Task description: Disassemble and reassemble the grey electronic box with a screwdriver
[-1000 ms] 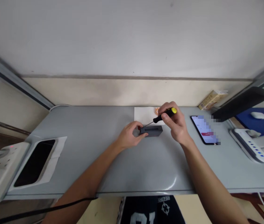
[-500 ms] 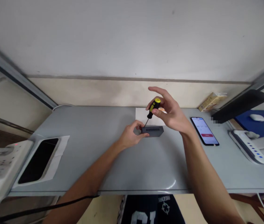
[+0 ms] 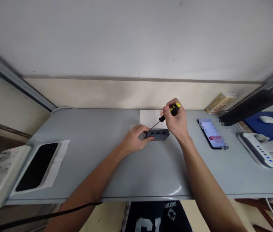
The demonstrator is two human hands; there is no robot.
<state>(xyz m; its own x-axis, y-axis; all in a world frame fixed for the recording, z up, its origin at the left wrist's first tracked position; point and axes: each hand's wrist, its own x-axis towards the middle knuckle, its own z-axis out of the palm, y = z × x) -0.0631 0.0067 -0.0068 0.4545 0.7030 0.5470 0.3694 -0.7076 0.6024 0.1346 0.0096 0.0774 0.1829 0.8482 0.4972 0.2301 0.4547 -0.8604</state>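
Yellow-topped screwdriver sits tight in your right hand, slanting down and left to the dark box that your left hand grips on the surface.

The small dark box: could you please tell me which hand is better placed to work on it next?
Probably right: the right hand grips the screwdriver, its tip at the left end of the box, which the left hand steadies.

The box lies on the table, mid-width, toward the far edge. The left hand grips its left end. The right hand, just right of it, holds a screwdriver slanting down onto it. Paper lies behind the box, a phone to its right, and a carton beyond that.
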